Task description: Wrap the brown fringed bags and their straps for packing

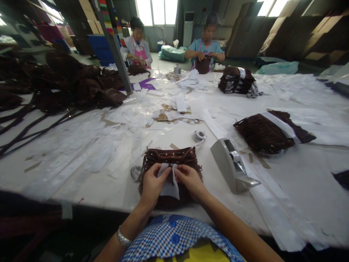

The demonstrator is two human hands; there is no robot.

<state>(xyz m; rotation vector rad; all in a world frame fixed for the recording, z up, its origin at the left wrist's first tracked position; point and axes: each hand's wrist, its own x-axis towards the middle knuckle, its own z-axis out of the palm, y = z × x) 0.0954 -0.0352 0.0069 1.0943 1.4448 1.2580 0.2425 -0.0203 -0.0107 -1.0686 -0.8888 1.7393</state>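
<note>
A dark brown fringed bag (174, 155) with small metal eyelets along its top lies in front of me at the table's near edge. Over its front, my left hand (154, 181) pinches one side of a thin white sheet (169, 189), which looks like tissue paper. My right hand (189, 179) grips the other side of the same sheet, thumb and fingers pressed together. Between the two hands the sheet's upper edge parts in a V, showing dark bag behind it. The sheet's lower part hangs loose over the bag.
Right of the bag stands a grey tape dispenser (231, 167). Wrapped fringed bags (268, 133) lie farther right. A coiled cord (200, 136) is beyond my bag. Brown bags with long straps (81, 85) are heaped at left, beside a metal post (116, 51). Two people work across the table.
</note>
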